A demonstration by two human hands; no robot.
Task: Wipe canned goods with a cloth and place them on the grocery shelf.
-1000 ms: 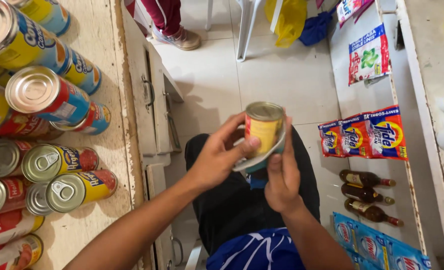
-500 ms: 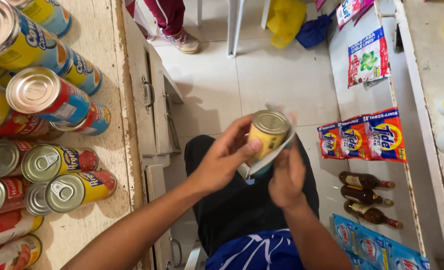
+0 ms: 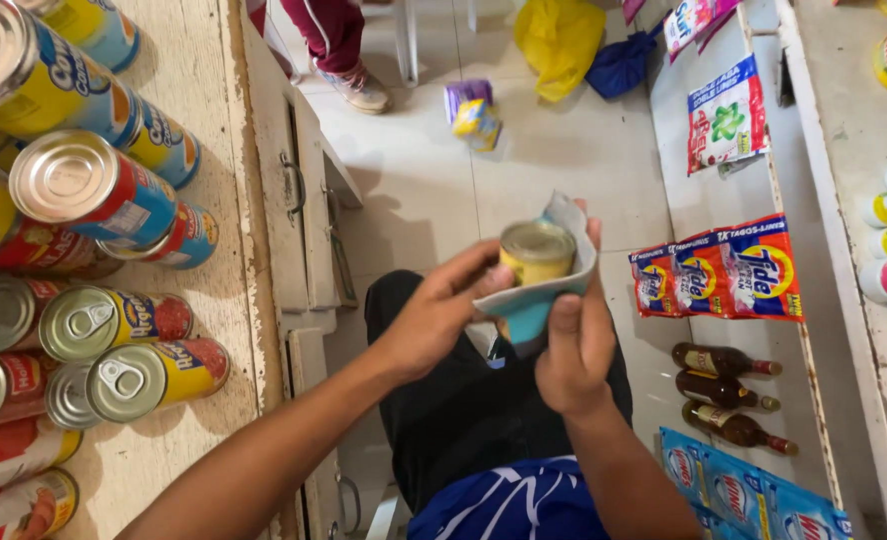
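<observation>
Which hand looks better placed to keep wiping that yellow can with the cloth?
Probably the right hand: the blue-grey cloth already lies over its fingers, cupped round the can. The left hand only grips the can's side, so it seems to steady it.

Three brown bottles point(image 3: 729, 395) on the shelf, three orange detergent sachets point(image 3: 719, 275) hanging, one green-and-white sachet point(image 3: 729, 118), one yellow can point(image 3: 537, 252) held in one cloth point(image 3: 554, 285), two hands.
</observation>
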